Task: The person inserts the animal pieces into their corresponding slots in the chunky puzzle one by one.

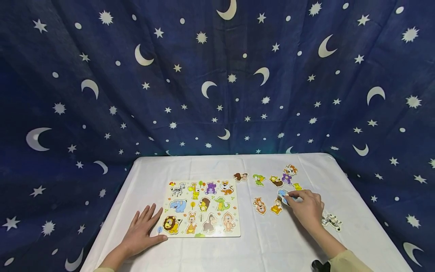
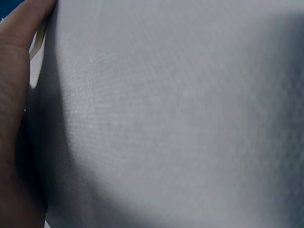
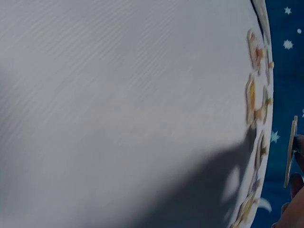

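Observation:
My right hand (image 1: 307,207) pinches a blue elephant puzzle piece (image 1: 282,196) between thumb and fingers. In the right wrist view the elephant piece (image 3: 291,154) appears edge-on, held above the tabletop. My left hand (image 1: 144,230) lies with fingers spread by the left edge of an animal puzzle board (image 1: 234,231), its thumb at the near left corner. Printed animals, among them a blue elephant (image 1: 178,206), cover the board. Around the right hand lie a kangaroo piece (image 1: 276,206), a monkey piece (image 1: 259,206), a yellow piece (image 1: 297,186) and a zebra piece (image 1: 333,222).
Behind these lie a gorilla piece (image 1: 240,176), a crocodile piece (image 1: 259,180), a hedgehog piece (image 1: 276,181), a purple hippo piece (image 1: 287,179) and a tiger piece (image 1: 290,170). A white cloth (image 1: 190,257) covers the table. A starry blue curtain (image 1: 217,102) hangs beyond.

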`<state>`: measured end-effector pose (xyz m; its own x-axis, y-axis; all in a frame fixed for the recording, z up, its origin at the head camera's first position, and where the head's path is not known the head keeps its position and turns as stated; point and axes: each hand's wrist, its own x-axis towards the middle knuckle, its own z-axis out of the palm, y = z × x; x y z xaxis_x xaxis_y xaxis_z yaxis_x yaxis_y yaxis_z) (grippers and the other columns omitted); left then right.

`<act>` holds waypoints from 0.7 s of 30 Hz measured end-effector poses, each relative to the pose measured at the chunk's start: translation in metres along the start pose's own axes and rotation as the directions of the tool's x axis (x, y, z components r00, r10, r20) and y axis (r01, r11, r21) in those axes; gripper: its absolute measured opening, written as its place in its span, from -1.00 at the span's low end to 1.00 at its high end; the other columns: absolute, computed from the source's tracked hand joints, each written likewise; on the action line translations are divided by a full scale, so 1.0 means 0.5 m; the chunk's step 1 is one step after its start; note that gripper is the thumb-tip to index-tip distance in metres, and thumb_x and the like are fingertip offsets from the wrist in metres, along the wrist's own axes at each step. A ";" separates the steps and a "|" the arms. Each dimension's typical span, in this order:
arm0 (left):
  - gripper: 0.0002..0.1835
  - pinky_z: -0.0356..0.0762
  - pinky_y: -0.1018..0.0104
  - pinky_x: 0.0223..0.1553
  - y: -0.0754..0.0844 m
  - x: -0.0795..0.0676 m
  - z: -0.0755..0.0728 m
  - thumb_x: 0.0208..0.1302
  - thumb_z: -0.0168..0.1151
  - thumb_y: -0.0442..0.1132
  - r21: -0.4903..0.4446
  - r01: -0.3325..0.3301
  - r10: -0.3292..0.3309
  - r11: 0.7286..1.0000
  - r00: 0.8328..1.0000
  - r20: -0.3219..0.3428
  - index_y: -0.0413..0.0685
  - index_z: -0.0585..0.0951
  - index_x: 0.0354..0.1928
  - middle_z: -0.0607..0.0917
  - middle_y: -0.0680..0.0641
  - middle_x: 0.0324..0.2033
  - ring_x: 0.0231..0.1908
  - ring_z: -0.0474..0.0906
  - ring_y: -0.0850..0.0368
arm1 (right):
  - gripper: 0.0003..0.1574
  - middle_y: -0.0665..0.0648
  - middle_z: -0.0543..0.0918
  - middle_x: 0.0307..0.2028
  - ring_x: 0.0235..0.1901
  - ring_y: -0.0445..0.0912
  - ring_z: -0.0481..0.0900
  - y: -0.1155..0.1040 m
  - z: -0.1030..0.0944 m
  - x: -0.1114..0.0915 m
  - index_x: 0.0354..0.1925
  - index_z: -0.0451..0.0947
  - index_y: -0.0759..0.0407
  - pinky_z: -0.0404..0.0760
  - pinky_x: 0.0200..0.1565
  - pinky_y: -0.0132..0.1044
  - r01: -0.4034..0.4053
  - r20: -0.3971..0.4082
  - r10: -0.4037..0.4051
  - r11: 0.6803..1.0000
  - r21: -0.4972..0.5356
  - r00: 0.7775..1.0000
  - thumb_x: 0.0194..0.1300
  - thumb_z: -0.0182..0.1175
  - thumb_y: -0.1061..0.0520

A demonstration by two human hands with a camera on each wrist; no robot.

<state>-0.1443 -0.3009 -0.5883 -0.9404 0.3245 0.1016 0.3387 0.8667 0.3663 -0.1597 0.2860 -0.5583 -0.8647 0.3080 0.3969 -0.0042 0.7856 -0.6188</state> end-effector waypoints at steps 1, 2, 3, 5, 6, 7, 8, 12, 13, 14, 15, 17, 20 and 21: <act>0.10 -0.33 -0.21 0.52 -0.001 -0.001 0.001 0.07 0.34 0.49 0.002 0.002 -0.002 1.000 1.000 0.003 0.06 0.32 0.56 0.14 -0.21 0.57 0.55 -0.07 -0.27 | -0.82 0.17 0.71 -0.18 -0.02 0.22 0.42 -0.008 0.005 0.002 -0.30 0.79 0.06 0.25 -0.06 0.23 0.009 0.002 -0.009 1.000 0.008 1.000 0.13 0.53 0.03; 0.10 -0.36 -0.19 0.53 -0.002 -0.001 0.002 0.06 0.34 0.50 0.001 0.006 -0.006 1.000 1.000 0.007 0.07 0.31 0.56 0.14 -0.20 0.57 0.56 -0.08 -0.26 | -0.82 0.16 0.72 -0.19 -0.03 0.21 0.43 -0.016 0.011 0.005 -0.30 0.79 0.06 0.25 -0.05 0.22 0.016 0.004 -0.016 1.000 0.018 1.000 0.12 0.54 0.04; 0.10 -0.37 -0.18 0.53 -0.004 -0.002 0.002 0.07 0.33 0.50 0.004 0.008 -0.008 1.000 1.000 0.010 0.08 0.31 0.56 0.13 -0.20 0.58 0.56 -0.09 -0.25 | -0.82 0.15 0.73 -0.20 -0.03 0.20 0.43 -0.024 0.017 0.007 -0.30 0.80 0.06 0.25 -0.04 0.22 0.021 0.006 -0.022 0.999 0.031 1.000 0.11 0.55 0.05; 0.10 -0.38 -0.17 0.53 -0.005 -0.002 0.003 0.07 0.32 0.51 0.002 0.011 -0.011 1.000 1.000 0.016 0.09 0.30 0.57 0.13 -0.19 0.58 0.56 -0.10 -0.25 | -0.82 0.13 0.73 -0.20 -0.04 0.17 0.43 -0.041 0.031 0.012 -0.30 0.80 0.05 0.26 -0.02 0.20 0.030 0.018 -0.031 0.998 0.047 0.999 0.11 0.55 0.05; 0.10 -0.38 -0.18 0.53 -0.005 -0.002 0.003 0.07 0.32 0.50 0.002 0.012 -0.012 1.000 1.000 0.017 0.09 0.30 0.57 0.13 -0.19 0.58 0.56 -0.10 -0.25 | -0.82 0.12 0.74 -0.19 -0.05 0.15 0.43 -0.051 0.037 0.014 -0.30 0.80 0.05 0.26 0.00 0.20 0.032 0.027 -0.034 0.998 0.057 0.999 0.11 0.55 0.04; 0.10 -0.38 -0.18 0.53 -0.006 -0.002 0.003 0.07 0.32 0.50 0.002 0.014 -0.014 1.000 1.000 0.019 0.09 0.30 0.57 0.12 -0.19 0.58 0.56 -0.10 -0.25 | -0.81 0.11 0.74 -0.19 -0.05 0.14 0.43 -0.062 0.045 0.015 -0.30 0.80 0.05 0.27 0.01 0.19 0.036 0.036 -0.038 0.997 0.067 0.999 0.11 0.56 0.04; 0.10 -0.38 -0.18 0.53 -0.006 -0.002 0.003 0.08 0.32 0.50 0.002 0.014 -0.014 1.000 1.000 0.021 0.09 0.30 0.57 0.12 -0.20 0.58 0.56 -0.10 -0.25 | -0.81 0.11 0.74 -0.19 -0.05 0.13 0.43 -0.072 0.052 0.017 -0.30 0.80 0.05 0.27 0.02 0.19 0.039 0.047 -0.043 0.996 0.076 0.998 0.11 0.56 0.04; 0.10 -0.36 -0.20 0.52 -0.006 -0.002 0.005 0.08 0.31 0.51 0.016 0.017 -0.017 1.000 1.000 0.026 0.09 0.29 0.57 0.12 -0.19 0.58 0.56 -0.10 -0.25 | -0.80 0.08 0.72 -0.20 -0.04 0.10 0.42 -0.115 0.080 0.021 -0.31 0.80 0.03 0.27 0.05 0.17 0.060 0.083 -0.069 0.992 0.107 0.994 0.11 0.56 0.01; 0.10 -0.36 -0.21 0.52 -0.007 -0.002 0.006 0.07 0.30 0.52 0.018 0.018 -0.019 1.000 0.999 0.028 0.10 0.29 0.57 0.12 -0.19 0.58 0.56 -0.10 -0.25 | -0.80 0.07 0.72 -0.21 -0.03 0.10 0.43 -0.124 0.087 0.021 -0.31 0.80 0.03 0.27 0.05 0.15 0.067 0.090 -0.077 0.991 0.114 0.993 0.10 0.56 0.00; 0.10 -0.36 -0.21 0.52 -0.007 -0.002 0.006 0.08 0.30 0.52 0.020 0.018 -0.018 1.000 0.999 0.027 0.10 0.29 0.57 0.12 -0.19 0.58 0.56 -0.10 -0.25 | -0.80 0.05 0.71 -0.22 -0.03 0.09 0.43 -0.134 0.094 0.022 -0.31 0.80 0.02 0.27 0.04 0.14 0.072 0.098 -0.084 0.990 0.121 0.992 0.10 0.56 -0.01; 0.11 -0.36 -0.21 0.52 -0.007 -0.001 0.006 0.08 0.30 0.52 0.022 0.018 -0.019 1.000 0.999 0.027 0.10 0.29 0.57 0.12 -0.19 0.58 0.56 -0.10 -0.25 | -0.80 0.04 0.71 -0.23 -0.02 0.09 0.43 -0.143 0.100 0.022 -0.32 0.80 0.01 0.27 0.04 0.12 0.077 0.105 -0.091 0.989 0.129 0.990 0.10 0.56 -0.02; 0.10 -0.36 -0.21 0.52 -0.007 -0.001 0.007 0.08 0.29 0.52 0.021 0.017 -0.017 1.000 1.000 0.025 0.11 0.29 0.57 0.12 -0.19 0.58 0.56 -0.10 -0.25 | -0.82 0.02 0.70 -0.25 -0.01 0.08 0.43 -0.161 0.112 0.022 -0.34 0.80 -0.02 0.28 0.04 0.10 0.087 0.119 -0.104 0.986 0.141 0.987 0.10 0.57 -0.02; 0.10 -0.36 -0.21 0.52 -0.006 -0.001 0.006 0.07 0.30 0.52 0.016 0.016 -0.016 1.000 1.000 0.019 0.10 0.30 0.57 0.12 -0.20 0.58 0.56 -0.10 -0.25 | -0.83 -0.01 0.69 -0.25 -0.01 0.08 0.44 -0.187 0.127 0.020 -0.35 0.80 -0.05 0.29 0.07 0.09 0.102 0.139 -0.125 0.982 0.161 0.982 0.10 0.57 -0.04; 0.10 -0.36 -0.21 0.52 -0.007 -0.001 0.006 0.07 0.31 0.52 0.013 0.016 -0.017 1.000 1.000 0.018 0.09 0.30 0.57 0.13 -0.20 0.58 0.56 -0.10 -0.26 | -0.84 -0.02 0.69 -0.26 -0.02 0.07 0.45 -0.194 0.132 0.020 -0.35 0.80 -0.07 0.28 0.09 0.08 0.105 0.145 -0.129 0.981 0.166 0.981 0.10 0.57 -0.04</act>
<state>-0.1448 -0.3027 -0.5925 -0.9452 0.3170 0.0785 0.3236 0.8768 0.3556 -0.2010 0.1772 -0.5391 -0.9203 0.1228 0.3713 -0.1781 0.7136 -0.6775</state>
